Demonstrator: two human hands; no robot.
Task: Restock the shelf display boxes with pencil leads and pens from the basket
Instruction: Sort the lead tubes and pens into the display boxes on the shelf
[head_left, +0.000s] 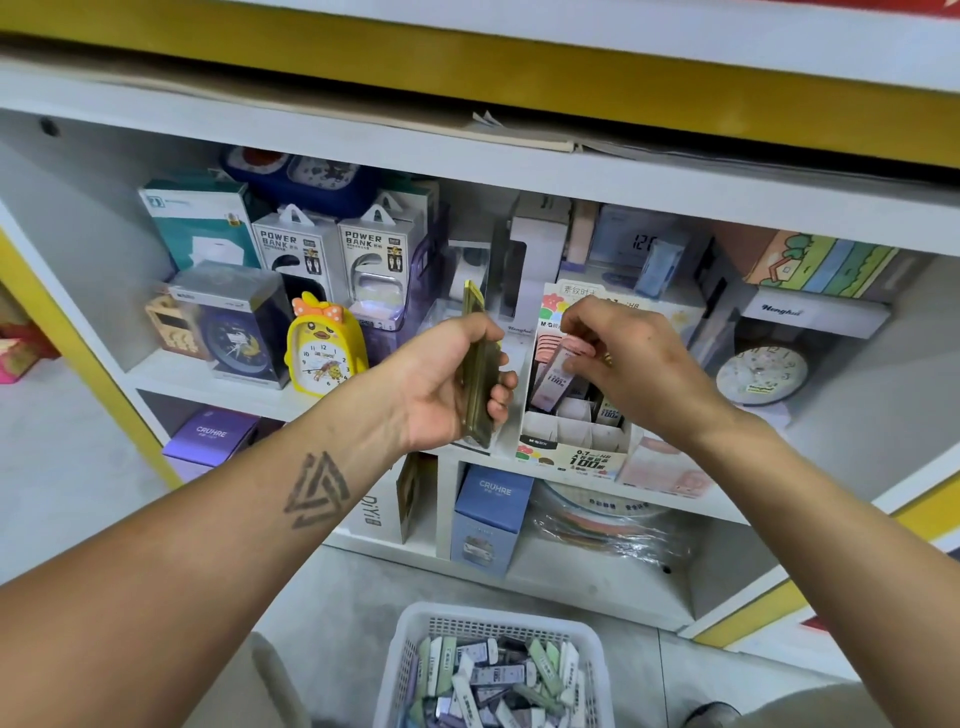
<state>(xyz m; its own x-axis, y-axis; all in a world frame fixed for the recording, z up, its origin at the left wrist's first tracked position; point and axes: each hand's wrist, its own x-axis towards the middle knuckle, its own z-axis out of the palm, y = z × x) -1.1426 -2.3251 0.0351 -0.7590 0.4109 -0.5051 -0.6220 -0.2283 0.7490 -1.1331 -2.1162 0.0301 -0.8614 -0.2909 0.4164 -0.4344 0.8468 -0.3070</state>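
Note:
A white display box (576, 447) with cardboard dividers stands on the middle shelf, partly filled with pencil lead cases. My right hand (639, 364) pinches a pale pink lead case (556, 376) and holds it tilted over the box's back compartments. To the left of the box, my left hand (447, 384) grips a stack of olive-green lead cases (480, 364) held upright on edge. A white plastic basket (493, 670) on the floor below holds several green, white and purple lead cases.
Alarm clocks, among them a yellow duck clock (322, 351), and power bank boxes (332, 254) fill the shelf to the left. A round clock (761, 374) stands to the right. Blue boxes (491, 514) and wrapped rolls sit on the lower shelf. A dark shoe (711, 714) is beside the basket.

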